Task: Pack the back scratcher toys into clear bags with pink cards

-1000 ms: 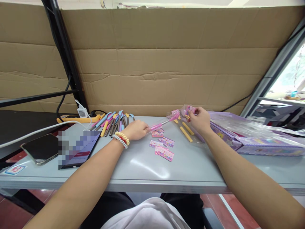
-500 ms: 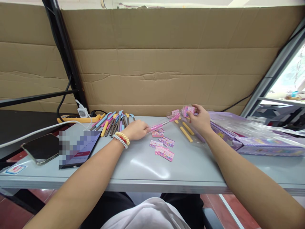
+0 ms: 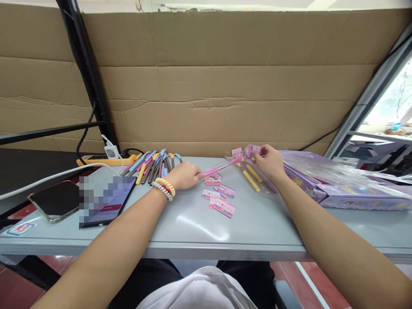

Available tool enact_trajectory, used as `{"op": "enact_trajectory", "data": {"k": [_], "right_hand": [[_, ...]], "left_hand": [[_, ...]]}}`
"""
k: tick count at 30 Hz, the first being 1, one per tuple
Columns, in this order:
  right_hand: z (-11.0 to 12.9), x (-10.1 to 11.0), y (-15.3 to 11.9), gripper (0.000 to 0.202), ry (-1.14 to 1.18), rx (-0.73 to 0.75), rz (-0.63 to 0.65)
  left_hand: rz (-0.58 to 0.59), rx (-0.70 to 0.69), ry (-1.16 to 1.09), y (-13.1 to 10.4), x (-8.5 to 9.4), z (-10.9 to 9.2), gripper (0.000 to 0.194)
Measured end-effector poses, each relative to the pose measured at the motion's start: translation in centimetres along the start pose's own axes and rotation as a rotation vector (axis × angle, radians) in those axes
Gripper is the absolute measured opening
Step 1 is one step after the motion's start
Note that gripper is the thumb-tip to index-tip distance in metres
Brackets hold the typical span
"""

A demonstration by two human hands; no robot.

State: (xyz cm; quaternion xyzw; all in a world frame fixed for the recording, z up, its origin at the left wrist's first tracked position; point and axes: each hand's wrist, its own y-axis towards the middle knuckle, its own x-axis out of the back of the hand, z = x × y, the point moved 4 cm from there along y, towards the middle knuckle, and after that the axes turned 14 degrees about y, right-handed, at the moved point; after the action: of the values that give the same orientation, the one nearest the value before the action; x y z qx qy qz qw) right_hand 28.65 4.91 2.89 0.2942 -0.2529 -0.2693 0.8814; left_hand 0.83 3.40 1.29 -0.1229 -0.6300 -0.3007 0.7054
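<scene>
Left hand: closed around the handle of a pink back scratcher; the hand [image 3: 185,176] sits just right of the heaped scratchers.
Pink back scratcher: slants up across the gap between the hands, its metal shaft [image 3: 222,167] bare to view and its claw head near the right hand.
Right hand: fingers and thumb [image 3: 269,163] pinch a small pink printed card [image 3: 253,151] with clear film about it; whether the card is inside the film cannot be told.
Printed cards: pink and purple ones [image 3: 222,207] lie scattered on the desk [image 3: 193,227], between the hands and nearer the person.
Yellow-handled scratchers: two [image 3: 251,181], just left of the right hand.
Scratcher heap: blue, yellow and pink handles [image 3: 140,174], beyond and left of the left hand.
Purple box: right of the right hand, clear plastic [image 3: 341,171] over the box [image 3: 363,201].
Tablet: well left of the left hand, its screen [image 3: 109,210] partly pixelated.
</scene>
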Motion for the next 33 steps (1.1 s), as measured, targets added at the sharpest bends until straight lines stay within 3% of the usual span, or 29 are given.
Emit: {"op": "enact_trajectory", "data": {"k": [7, 12, 24, 33], "right_hand": [[0.60, 0.50, -0.16, 0.018, -0.008, 0.025, -0.099], [0.14, 0.39, 0.00, 0.016, 0.124, 0.002, -0.068], [0.65, 0.54, -0.16, 0.028, 0.061, -0.002, -0.045], [0.03, -0.03, -0.05, 0.025, 0.107, 0.031, -0.013]], "left_hand": [[0.001, 0.003, -0.018, 0.07, 0.10, -0.07, 0.039], [-0.010, 0.004, -0.028, 0.03, 0.12, -0.06, 0.038], [-0.021, -0.012, -0.034, -0.08, 0.17, -0.21, 0.039], [-0.005, -0.003, -0.025, -0.12, 0.25, -0.21, 0.041]]}}
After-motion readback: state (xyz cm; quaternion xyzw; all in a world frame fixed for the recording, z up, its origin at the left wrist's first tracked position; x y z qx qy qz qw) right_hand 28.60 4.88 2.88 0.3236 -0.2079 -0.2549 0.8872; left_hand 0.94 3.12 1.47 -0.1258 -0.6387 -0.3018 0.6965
